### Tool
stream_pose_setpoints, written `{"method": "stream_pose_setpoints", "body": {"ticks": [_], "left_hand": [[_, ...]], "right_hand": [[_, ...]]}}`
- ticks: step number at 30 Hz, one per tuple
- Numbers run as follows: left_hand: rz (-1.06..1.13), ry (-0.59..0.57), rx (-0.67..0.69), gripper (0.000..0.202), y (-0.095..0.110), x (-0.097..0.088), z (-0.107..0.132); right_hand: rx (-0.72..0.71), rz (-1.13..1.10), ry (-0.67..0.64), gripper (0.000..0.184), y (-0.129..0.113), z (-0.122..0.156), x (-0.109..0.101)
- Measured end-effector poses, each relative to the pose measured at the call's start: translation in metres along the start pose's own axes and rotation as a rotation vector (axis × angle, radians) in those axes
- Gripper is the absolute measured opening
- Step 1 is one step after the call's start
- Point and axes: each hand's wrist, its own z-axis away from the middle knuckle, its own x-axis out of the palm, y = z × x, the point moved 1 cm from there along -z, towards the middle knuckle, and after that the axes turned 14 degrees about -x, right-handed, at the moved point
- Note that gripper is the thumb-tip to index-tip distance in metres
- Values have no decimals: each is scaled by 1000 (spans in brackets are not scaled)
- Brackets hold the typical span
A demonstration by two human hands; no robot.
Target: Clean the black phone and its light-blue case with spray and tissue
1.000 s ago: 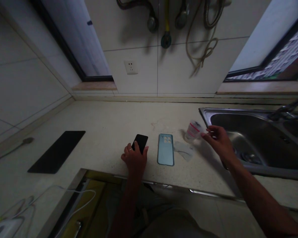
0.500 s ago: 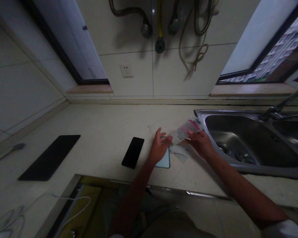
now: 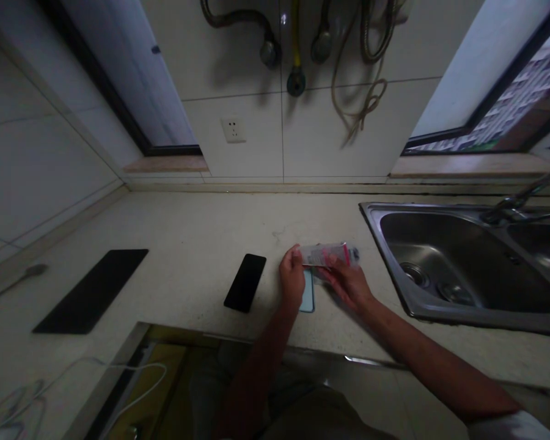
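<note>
Both hands hold a clear plastic packet (image 3: pixel 323 253) with pink stripes and small print, above the counter. My left hand (image 3: pixel 293 275) pinches its left end between thumb and fingers. Around its right part, near the pink stripe, my right hand (image 3: pixel 347 281) is closed. Below the packet lies a light blue phone-shaped slab (image 3: pixel 307 295), partly covered by my left hand. To the left of that hand a black smartphone (image 3: pixel 245 282) lies flat on the counter. What the packet contains cannot be made out.
A steel double sink (image 3: pixel 462 263) with a faucet (image 3: pixel 513 208) is set into the counter (image 3: pixel 197 226) at the right. On the left lie a dark flat mat (image 3: pixel 94 290) and a white cable (image 3: pixel 85 362). A socket (image 3: pixel 233 131) and hoses (image 3: pixel 296 55) are on the wall.
My right hand has moved left and slightly down with the packet, which now lies more level. My left hand, its fingers spread before, has closed on the packet's left end.
</note>
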Motion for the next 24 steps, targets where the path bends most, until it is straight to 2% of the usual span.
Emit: {"method": "stream_pose_setpoints", "body": {"ticks": [3,7,17,24], "left_hand": [[-71,82,86,58,-4,0,-2],[-146,119,143,60,0,1,3],[-223,196,170,58,8,6,15],[-295,249,202,43,2,8,12]], "right_hand": [[-53,22,-43,41,-1,10,9],[-78,61,-86,42,-4,14,14],[-83,66,-89,45,-11,14,13],[-91,65,-50,44,-10,16,11]]}}
